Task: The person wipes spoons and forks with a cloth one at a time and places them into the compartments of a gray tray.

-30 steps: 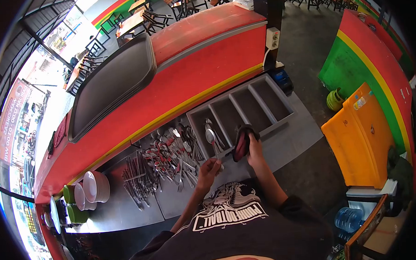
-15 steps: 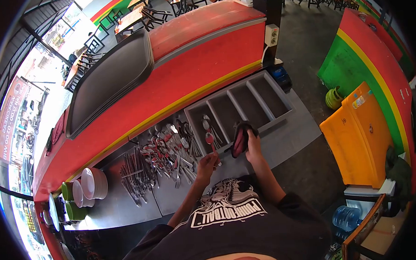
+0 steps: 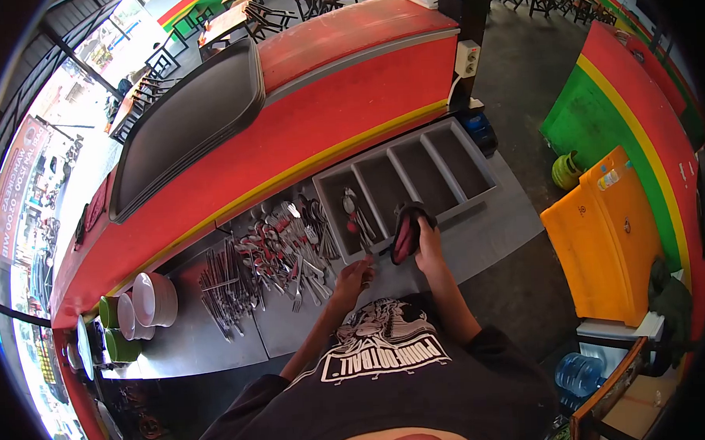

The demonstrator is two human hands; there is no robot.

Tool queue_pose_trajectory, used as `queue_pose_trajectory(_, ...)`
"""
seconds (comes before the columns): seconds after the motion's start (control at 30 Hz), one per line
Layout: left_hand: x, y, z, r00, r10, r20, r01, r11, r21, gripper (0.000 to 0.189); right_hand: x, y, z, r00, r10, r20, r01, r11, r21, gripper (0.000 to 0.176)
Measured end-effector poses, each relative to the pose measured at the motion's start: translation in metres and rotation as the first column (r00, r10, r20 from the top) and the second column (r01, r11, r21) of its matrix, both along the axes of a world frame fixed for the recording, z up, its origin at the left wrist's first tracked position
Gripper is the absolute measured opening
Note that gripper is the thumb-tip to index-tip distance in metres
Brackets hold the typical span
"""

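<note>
My right hand (image 3: 428,248) grips a dark cloth (image 3: 407,233) with a pinkish-red inner side, held over the front edge of the grey cutlery tray (image 3: 415,217). Just in front of the tray's left compartment is my left hand (image 3: 355,278), its fingers loosely bent and apart. A spoon (image 3: 353,227) with a reddish sheen lies in that compartment, its handle toward my left fingers. Other spoons (image 3: 349,198) rest beside it. Left of the tray, a large pile of spoons and forks (image 3: 279,247) covers part of the metal counter (image 3: 295,336).
Bundled cutlery (image 3: 226,288) lies left of the pile. Stacked white bowls (image 3: 155,299) and green bowls (image 3: 122,346) stand at the counter's left end. A red partition (image 3: 347,102) runs behind, bearing dark trays (image 3: 191,125). An orange box (image 3: 601,240) stands at right.
The reddish spoon has moved from my left hand into the tray's left compartment. My left hand has drawn back slightly. My right hand keeps the cloth in nearly the same place.
</note>
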State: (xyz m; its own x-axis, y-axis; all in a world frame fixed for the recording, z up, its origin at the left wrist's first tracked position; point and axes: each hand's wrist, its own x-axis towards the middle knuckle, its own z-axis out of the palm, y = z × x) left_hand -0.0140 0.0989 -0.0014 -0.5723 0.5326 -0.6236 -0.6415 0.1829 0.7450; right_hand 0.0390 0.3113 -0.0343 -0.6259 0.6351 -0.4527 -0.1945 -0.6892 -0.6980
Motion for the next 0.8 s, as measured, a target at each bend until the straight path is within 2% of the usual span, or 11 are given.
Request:
queue_pose_trajectory(0.3,-0.001,-0.004,-0.014,0.997,0.019,-0.073,-0.016,0.999,0.042,0.029,0.001,-0.001,0.014,1.000,-0.013,-0.002,0.013,1.000,0.013,0.040)
queue_pose_trajectory(0.47,-0.008,-0.008,-0.023,0.967,0.173,-0.187,-0.165,0.984,0.060,0.026,0.000,0.000,0.005,0.998,0.012,-0.056,-0.010,0.999,0.034,0.036)
queue_pose_trajectory(0.63,-0.020,-0.014,-0.022,0.875,0.343,-0.340,-0.353,0.935,0.034,0.022,0.001,-0.003,0.010,0.999,0.001,-0.042,0.001,0.999,0.037,0.035)
queue_pose_trajectory(0.7,-0.029,-0.020,-0.039,0.835,0.359,-0.417,-0.392,0.920,0.006,0.021,0.001,-0.003,0.009,0.999,0.022,-0.035,-0.021,0.999,0.036,0.041)
queue_pose_trajectory(0.8,-0.037,-0.033,-0.093,0.818,0.359,-0.449,-0.402,0.916,0.000,0.020,-0.003,0.001,-0.010,0.999,0.041,0.017,-0.040,0.998,-0.042,0.053)
